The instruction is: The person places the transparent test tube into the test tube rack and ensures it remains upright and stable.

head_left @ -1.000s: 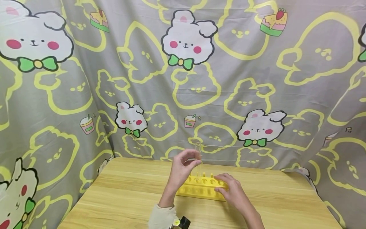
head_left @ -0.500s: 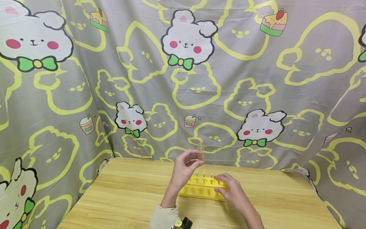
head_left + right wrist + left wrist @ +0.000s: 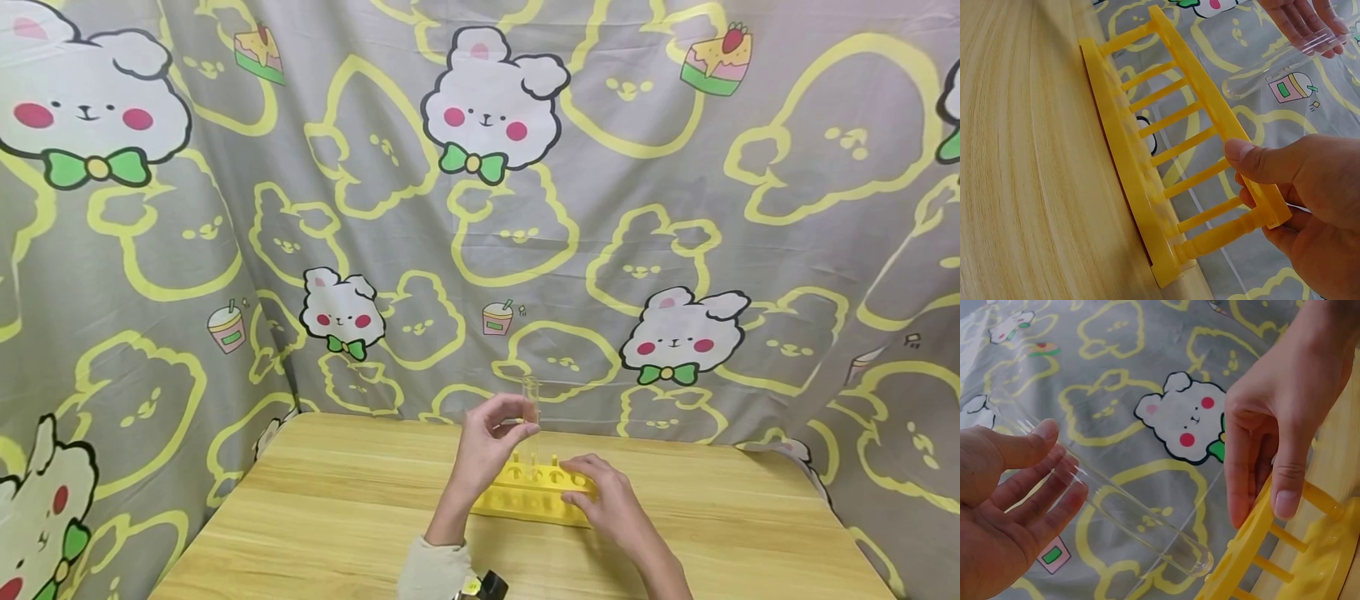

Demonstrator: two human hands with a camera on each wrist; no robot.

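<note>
A clear test tube (image 3: 1141, 515) is pinched between the thumb and fingers of my left hand (image 3: 487, 446). It stands nearly upright in the head view, its open end up and its rounded bottom just above the top plate of a yellow test tube rack (image 3: 517, 504). In the right wrist view a small gap shows between the tube's bottom and the rack. My right hand (image 3: 618, 504) grips the rack's right end, with the thumb on the near edge of the top plate (image 3: 1200, 87) and fingers on the far side. No other tube shows in the rack.
The rack stands on a light wood-grain table (image 3: 330, 492). A grey curtain (image 3: 405, 242) with rabbit prints hangs behind the table and along its sides. A black device (image 3: 492, 586) sits on the left wrist by a pale sleeve (image 3: 435, 571).
My left hand has shifted slightly to the right along the rack, carrying the test tube above the holes. The right hand and the rack have stayed in place.
</note>
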